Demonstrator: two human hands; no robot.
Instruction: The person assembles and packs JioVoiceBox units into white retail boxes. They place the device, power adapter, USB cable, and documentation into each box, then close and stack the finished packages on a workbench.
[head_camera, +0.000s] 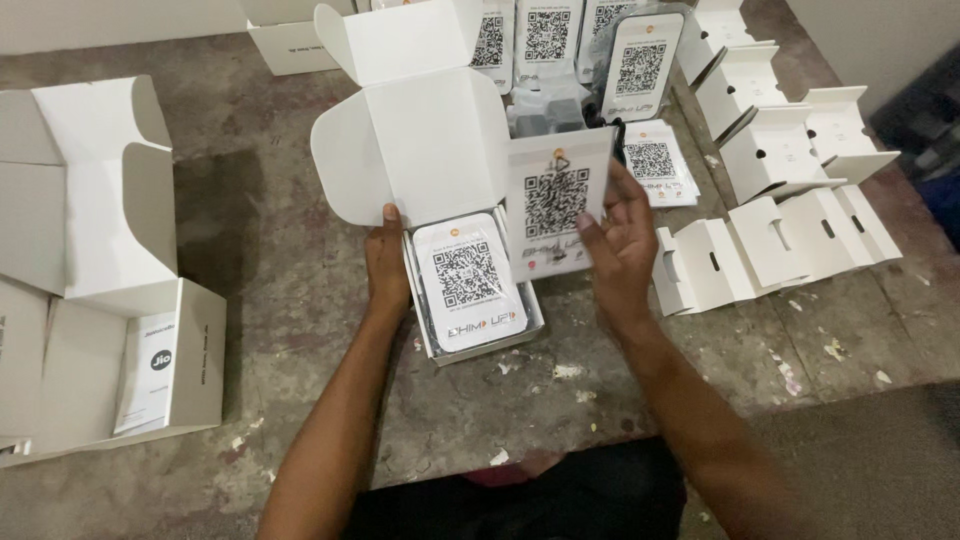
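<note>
Holding a white card (556, 205) with a square code upright, the right hand (618, 245) has its fingers curled on the card's edge. The left hand (387, 265) grips the side of the open white box (478, 335) on the desk (300, 250). Inside lies a flat device (468, 275), long side pointing away.

I'm looking down at a packing workshop. A worn concrete worktop (300, 260) carries folded white cartons (780, 150) and stacked code placards (640, 60).

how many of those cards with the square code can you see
7 at least: one lying in the open white box, one in the right hand, one flat on the table, and four standing at the back. Others may be hidden behind them.
</note>
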